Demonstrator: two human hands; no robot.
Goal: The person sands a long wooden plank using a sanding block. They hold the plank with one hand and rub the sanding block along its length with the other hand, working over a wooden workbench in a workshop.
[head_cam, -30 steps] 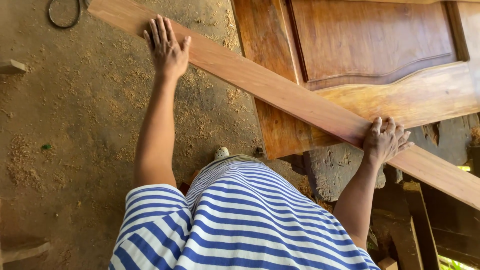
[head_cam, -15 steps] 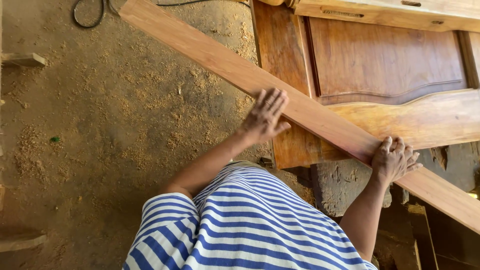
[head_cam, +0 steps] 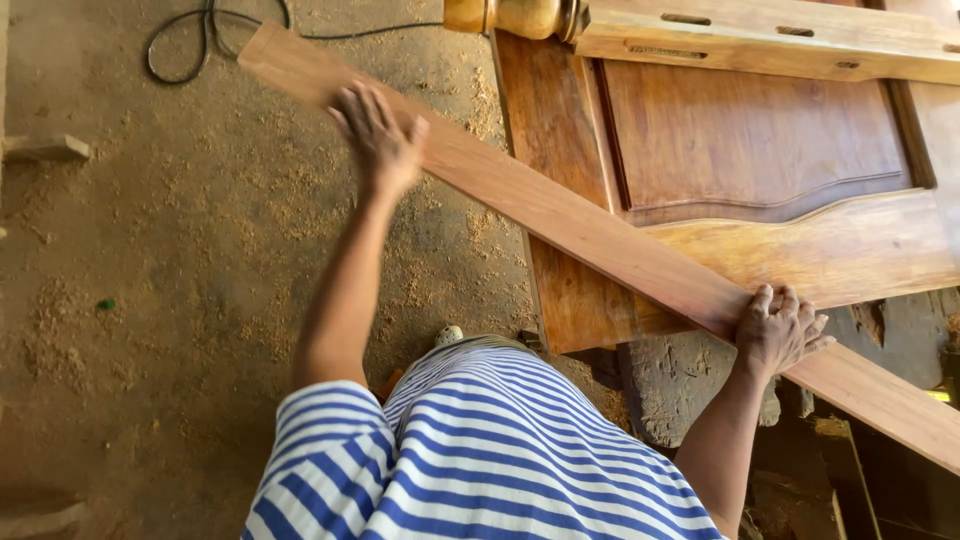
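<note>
Left hand [head_cam: 378,135] has slid back up the long plank [head_cam: 560,215], fingers spread flat, while right hand [head_cam: 780,330] stays gripping its near edge.

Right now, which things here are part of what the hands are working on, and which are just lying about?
In hand:
- long plank, laid slantwise
- left hand on the plank's far stretch
- right hand gripping its near edge
- panelled door under the plank

Lying about:
- black cable
- wood offcut
- sawdust on the floor
</note>
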